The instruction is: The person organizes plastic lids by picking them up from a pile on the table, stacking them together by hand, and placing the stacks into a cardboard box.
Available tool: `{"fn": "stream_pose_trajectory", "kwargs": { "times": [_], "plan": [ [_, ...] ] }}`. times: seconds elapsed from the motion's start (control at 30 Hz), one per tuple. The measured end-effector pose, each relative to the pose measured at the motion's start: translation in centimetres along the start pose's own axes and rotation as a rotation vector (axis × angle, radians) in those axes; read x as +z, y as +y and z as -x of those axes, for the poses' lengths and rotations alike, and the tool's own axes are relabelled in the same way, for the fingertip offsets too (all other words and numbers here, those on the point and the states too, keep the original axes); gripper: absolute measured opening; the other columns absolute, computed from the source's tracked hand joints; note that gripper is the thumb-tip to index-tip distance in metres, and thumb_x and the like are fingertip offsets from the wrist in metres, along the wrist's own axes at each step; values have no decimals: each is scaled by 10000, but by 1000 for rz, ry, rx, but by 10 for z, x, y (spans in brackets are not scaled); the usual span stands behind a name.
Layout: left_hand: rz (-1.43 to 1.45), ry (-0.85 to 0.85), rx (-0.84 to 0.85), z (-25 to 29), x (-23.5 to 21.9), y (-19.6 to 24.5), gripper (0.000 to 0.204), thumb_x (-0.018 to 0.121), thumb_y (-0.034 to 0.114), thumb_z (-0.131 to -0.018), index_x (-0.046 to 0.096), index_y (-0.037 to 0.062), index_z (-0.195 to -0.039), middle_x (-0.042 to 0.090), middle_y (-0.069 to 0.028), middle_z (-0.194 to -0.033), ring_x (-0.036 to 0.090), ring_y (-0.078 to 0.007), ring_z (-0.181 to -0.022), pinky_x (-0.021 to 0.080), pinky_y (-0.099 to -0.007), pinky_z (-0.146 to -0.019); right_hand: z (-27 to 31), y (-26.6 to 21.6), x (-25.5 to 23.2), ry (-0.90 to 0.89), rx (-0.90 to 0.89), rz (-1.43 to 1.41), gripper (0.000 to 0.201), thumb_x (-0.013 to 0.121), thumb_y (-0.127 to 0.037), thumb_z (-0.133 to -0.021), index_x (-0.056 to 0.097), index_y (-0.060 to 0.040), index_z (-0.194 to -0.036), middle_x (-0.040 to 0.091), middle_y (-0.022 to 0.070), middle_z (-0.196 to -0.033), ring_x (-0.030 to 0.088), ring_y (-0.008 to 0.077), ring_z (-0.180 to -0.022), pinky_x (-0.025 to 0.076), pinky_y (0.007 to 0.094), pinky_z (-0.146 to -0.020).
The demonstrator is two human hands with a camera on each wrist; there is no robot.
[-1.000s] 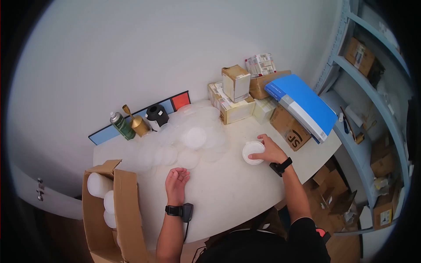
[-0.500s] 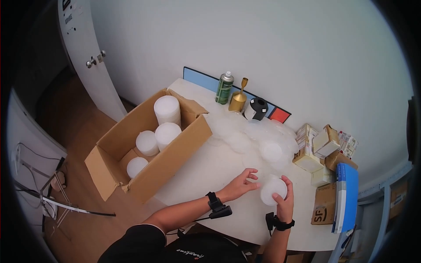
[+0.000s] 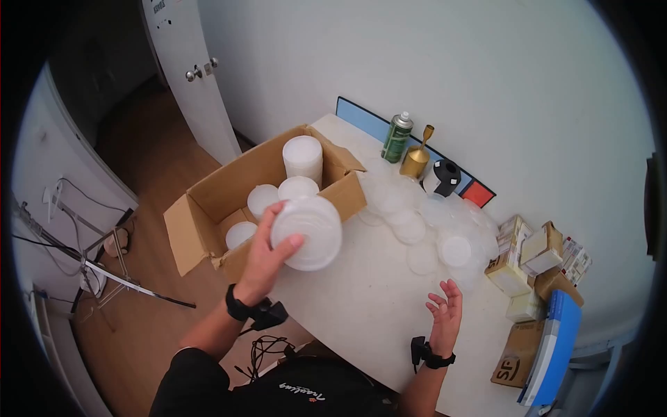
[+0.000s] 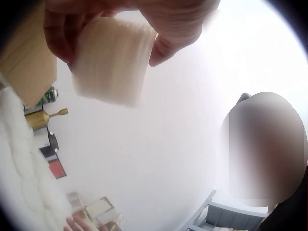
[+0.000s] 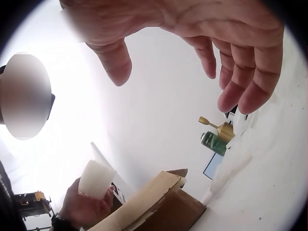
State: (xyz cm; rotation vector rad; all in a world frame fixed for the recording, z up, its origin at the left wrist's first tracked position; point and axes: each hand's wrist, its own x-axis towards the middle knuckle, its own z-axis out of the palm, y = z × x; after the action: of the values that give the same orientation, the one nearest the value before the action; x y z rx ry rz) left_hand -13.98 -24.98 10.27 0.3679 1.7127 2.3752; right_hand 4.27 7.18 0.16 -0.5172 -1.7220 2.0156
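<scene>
My left hand (image 3: 260, 260) grips a stack of translucent round plastic lids (image 3: 316, 236) between thumb and fingers, beside the near wall of the cardboard box (image 3: 295, 142). The left wrist view shows the stack (image 4: 113, 62) from its side, with the ribbed edges of several lids. More white stacks (image 3: 303, 154) stand inside the box. My right hand (image 3: 446, 316) is held over the right part of the white table, its fingers loosely bent and nothing in it. Flat loose lids (image 3: 420, 257) are spread across the table beyond that hand.
Along the wall stand a green spray can (image 3: 397, 137), a brass-coloured object (image 3: 415, 161) and a black-and-white object (image 3: 442, 177). Small cartons (image 3: 511, 278) and a blue binder (image 3: 559, 347) sit at the right. A door (image 3: 198, 83) is at the far left.
The lid stack passed from my right hand to my left, which carried it leftward to the box. My right hand let go and opened. The head view swung left.
</scene>
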Motion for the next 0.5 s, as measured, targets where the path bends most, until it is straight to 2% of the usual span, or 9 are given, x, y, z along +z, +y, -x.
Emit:
{"fn": "stream_pose_trajectory", "kwargs": {
  "times": [0.03,0.07,0.13,0.17,0.2,0.3,0.37,0.47,0.5],
  "plan": [
    [-65,59,99,-6,-13,14,612,698,205,-964,408,33,-1475,565,-76,-1345,535,-162,-1252,424,-322,-1084,1,2,-14,33,9,-46,680,686,-329,-959,409,-42,-1509,506,110,-1431,601,182,-1102,505,329,-929],
    [-135,87,152,-11,-24,32,593,689,234,-969,433,26,-1461,580,-78,-1342,557,-163,-1238,433,-326,-1079,1,2,-25,57,7,-74,673,686,-327,-957,414,-40,-1502,511,109,-1425,601,180,-1097,503,326,-928],
    [-196,150,150,-23,-46,50,544,674,265,-980,483,15,-1423,614,-85,-1315,595,-159,-1196,465,-333,-1052,5,0,-48,110,1,-123,661,686,-323,-954,425,-35,-1489,523,108,-1414,602,176,-1087,501,319,-927],
    [-352,173,128,-32,-71,52,521,675,278,-984,509,15,-1401,628,-81,-1286,602,-152,-1189,486,-322,-1022,7,-4,-54,138,-28,-119,598,668,-292,-970,449,-31,-1462,541,103,-1390,606,167,-1069,499,311,-920],
    [-451,236,59,-36,-79,57,533,695,317,-973,528,14,-1379,652,-73,-1226,647,-141,-1096,536,-304,-924,8,-5,-62,175,-36,-103,574,660,-282,-977,458,-31,-1452,547,102,-1381,608,164,-1063,499,310,-916],
    [-737,138,-219,-52,-121,71,525,685,372,-974,552,35,-1354,667,-45,-1193,670,-128,-1046,579,-319,-854,12,-2,-83,257,-43,-93,503,640,-255,-995,488,-31,-1419,570,99,-1350,611,154,-1043,499,304,-902],
    [-815,28,-351,-57,-136,71,531,689,376,-969,555,29,-1348,676,-49,-1173,682,-130,-1010,600,-318,-815,13,1,-96,294,-43,-107,458,631,-241,-1003,512,-31,-1392,590,96,-1321,611,147,-1029,500,300,-892],
    [-726,-11,-458,-67,-141,74,556,712,413,-944,583,11,-1306,688,-81,-1143,703,-150,-963,615,-309,-764,9,7,-104,323,-31,-67,425,631,-240,-1004,535,-31,-1361,610,87,-1281,608,140,-1007,497,294,-881],
    [-793,3,-493,-71,-136,78,573,728,408,-933,577,6,-1313,691,-98,-1146,707,-165,-955,611,-310,-760,7,9,-105,318,-7,-72,416,633,-236,-1003,539,-31,-1353,613,85,-1272,607,139,-1001,496,292,-878]
  ]
}}
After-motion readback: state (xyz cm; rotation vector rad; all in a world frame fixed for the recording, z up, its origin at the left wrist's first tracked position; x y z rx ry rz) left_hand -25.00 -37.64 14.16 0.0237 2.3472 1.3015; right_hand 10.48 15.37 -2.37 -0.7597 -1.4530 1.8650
